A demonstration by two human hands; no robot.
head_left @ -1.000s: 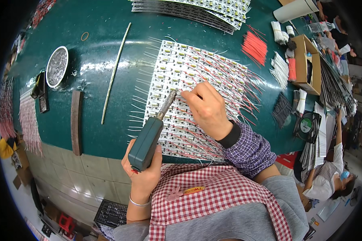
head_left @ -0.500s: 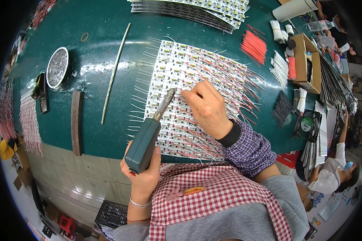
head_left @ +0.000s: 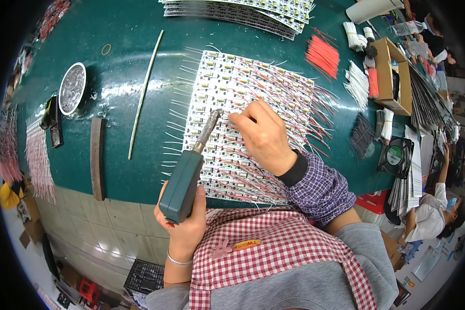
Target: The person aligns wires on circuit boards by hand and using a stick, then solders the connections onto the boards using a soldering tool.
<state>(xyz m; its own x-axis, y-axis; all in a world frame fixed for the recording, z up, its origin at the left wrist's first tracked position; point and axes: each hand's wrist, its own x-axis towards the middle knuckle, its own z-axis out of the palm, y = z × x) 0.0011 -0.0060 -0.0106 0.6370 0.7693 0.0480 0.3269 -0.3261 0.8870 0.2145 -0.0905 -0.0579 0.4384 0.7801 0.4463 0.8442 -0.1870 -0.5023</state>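
Circuit-board panel (head_left: 212, 93), one, white, set with small components and fringed with red and white wires; lies flat on the green table (head_left: 118, 155), centre of frame.

Left hand (head_left: 185, 219), lower centre: fingers wrapped around the handle of a dark green soldering gun (head_left: 182, 183), which points up and right; its metal tip is over the panel's middle. The hand itself lies just below and left of the panel.

Right hand (head_left: 263, 138), centre: above the panel's right-middle part, thumb and forefinger pinched nearly together just right of the tip; whether a wire is gripped, cannot tell.

Also: red wire bundle (head_left: 323, 58), upper right; stacked panels (head_left: 237, 14), top; pale rod (head_left: 146, 95), left of the panel.
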